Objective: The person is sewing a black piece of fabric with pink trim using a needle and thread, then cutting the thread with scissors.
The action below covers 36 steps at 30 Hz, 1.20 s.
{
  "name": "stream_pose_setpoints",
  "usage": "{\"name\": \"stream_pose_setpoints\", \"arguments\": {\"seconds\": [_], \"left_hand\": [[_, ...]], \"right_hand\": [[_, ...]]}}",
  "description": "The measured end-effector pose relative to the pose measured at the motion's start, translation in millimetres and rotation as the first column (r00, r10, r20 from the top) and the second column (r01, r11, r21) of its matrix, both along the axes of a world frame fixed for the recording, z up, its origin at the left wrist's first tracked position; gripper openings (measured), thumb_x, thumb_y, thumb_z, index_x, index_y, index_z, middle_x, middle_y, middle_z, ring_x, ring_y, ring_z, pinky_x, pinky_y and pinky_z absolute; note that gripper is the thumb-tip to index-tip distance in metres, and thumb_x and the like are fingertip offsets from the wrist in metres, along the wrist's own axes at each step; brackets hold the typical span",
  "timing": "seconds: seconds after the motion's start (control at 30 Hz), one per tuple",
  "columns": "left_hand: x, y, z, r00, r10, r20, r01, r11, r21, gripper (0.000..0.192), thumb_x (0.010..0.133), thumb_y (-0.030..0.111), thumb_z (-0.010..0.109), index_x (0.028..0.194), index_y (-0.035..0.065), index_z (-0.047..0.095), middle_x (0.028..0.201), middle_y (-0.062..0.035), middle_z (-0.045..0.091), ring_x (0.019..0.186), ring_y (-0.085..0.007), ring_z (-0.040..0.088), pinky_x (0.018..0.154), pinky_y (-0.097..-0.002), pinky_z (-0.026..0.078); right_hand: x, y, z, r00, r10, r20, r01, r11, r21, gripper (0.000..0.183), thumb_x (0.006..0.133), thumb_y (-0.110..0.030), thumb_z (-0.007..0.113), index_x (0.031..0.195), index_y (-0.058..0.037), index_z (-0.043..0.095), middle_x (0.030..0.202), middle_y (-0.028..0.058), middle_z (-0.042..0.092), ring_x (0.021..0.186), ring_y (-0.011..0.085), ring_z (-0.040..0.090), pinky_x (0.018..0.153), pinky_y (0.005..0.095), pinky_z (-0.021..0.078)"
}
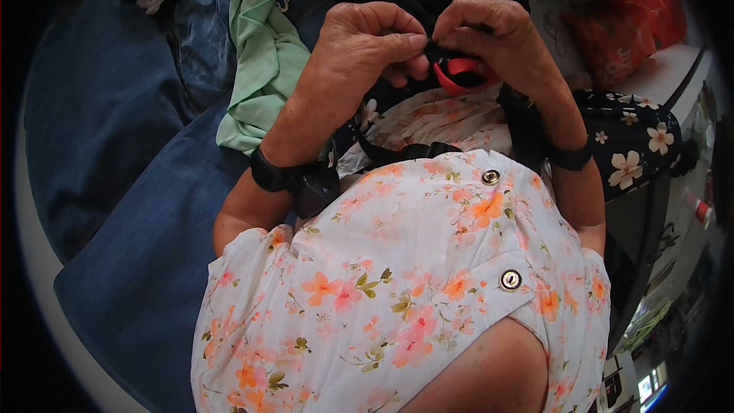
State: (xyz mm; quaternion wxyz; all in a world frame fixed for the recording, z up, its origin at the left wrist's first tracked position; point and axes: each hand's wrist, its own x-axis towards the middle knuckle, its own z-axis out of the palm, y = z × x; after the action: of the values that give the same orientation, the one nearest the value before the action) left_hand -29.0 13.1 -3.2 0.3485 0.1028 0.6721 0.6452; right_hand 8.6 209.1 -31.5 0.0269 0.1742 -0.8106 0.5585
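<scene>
My left hand (pixel 373 40) and my right hand (pixel 493 28) meet fingertip to fingertip above my lap. Thumb and forefinger of each are pinched on something tiny and dark between them, too small to name. Just below the fingers of my right hand is a red ring-shaped item (pixel 459 89) with a dark inside, which partly hides behind that hand. Dark fabric lies behind both hands. Black straps circle both wrists, and a black strap with a buckle (pixel 421 151) crosses at my waist.
A light green cloth (pixel 258 63) lies left of my left forearm, on blue fabric (pixel 143 229). Dark floral fabric (pixel 625 137) spreads at the right, over my lap's side. Red plastic bags (pixel 625 34) rest at the upper right, near a white surface (pixel 671 77).
</scene>
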Motion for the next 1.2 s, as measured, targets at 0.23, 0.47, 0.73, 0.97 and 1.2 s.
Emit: {"name": "stream_pose_setpoints", "arguments": {"seconds": [0.23,0.47,0.73,0.97,1.2], "left_hand": [[-2.4,2.1,-8.8,0.998,-0.003,0.063,-0.004,0.993,0.120,0.011,0.084,0.008,0.061,0.090,-0.0009,0.063,0.070,-0.0080,0.065,0.061,-0.0136,0.064,0.052,-0.0197,0.050],[-3.4,4.4,-13.9,0.995,-0.024,0.098,0.004,0.980,0.199,0.013,0.084,0.008,0.061,0.093,-0.0017,0.062,0.071,-0.0084,0.065,0.062,-0.0141,0.064,0.053,-0.0206,0.051],[-2.5,6.0,-17.2,0.995,-0.010,0.098,-0.008,0.983,0.181,0.010,0.082,0.006,0.063,0.090,-0.0012,0.064,0.069,-0.0073,0.065,0.061,-0.0132,0.064,0.052,-0.0204,0.050],[-2.9,6.5,-17.2,1.000,-0.003,0.014,0.001,0.993,0.122,0.008,0.082,0.006,0.063,0.087,-0.0008,0.064,0.067,-0.0066,0.064,0.059,-0.0122,0.063,0.051,-0.0193,0.049],[1.5,9.0,-10.5,0.993,-0.008,-0.118,0.006,1.000,-0.021,0.009,0.083,0.007,0.063,0.086,-0.0008,0.065,0.067,-0.0050,0.064,0.057,-0.0091,0.062,0.049,-0.0178,0.046]], "right_hand": [[1.0,-2.1,-0.9,0.992,-0.032,0.125,0.049,0.990,-0.132,0.003,0.078,-0.005,0.066,0.079,-0.0044,0.063,0.065,-0.0009,0.057,0.063,0.0029,0.053,0.058,0.0191,0.0440],[0.0,-0.1,-0.3,0.986,-0.068,0.151,0.091,0.985,-0.148,0.006,0.076,-0.004,0.068,0.079,-0.0048,0.063,0.066,-0.0014,0.058,0.063,0.0022,0.053,0.058,0.0185,0.0447],[1.6,1.6,3.3,0.981,-0.016,0.196,0.052,0.982,-0.183,0.005,0.075,-0.003,0.069,0.079,-0.0033,0.065,0.070,0.0003,0.063,0.067,0.0040,0.058,0.062,0.0193,0.0477],[7.4,-2.9,11.6,0.975,-0.057,0.214,0.084,0.990,-0.116,0.005,0.077,-0.004,0.067,0.081,-0.0009,0.066,0.069,0.0022,0.063,0.065,0.0048,0.058,0.060,0.0191,0.0476],[9.7,-5.4,9.9,0.977,-0.102,0.185,0.113,0.992,-0.048,0.010,0.080,-0.009,0.065,0.080,0.0016,0.065,0.065,0.0039,0.062,0.060,0.0051,0.057,0.053,0.0198,0.0462]]}}
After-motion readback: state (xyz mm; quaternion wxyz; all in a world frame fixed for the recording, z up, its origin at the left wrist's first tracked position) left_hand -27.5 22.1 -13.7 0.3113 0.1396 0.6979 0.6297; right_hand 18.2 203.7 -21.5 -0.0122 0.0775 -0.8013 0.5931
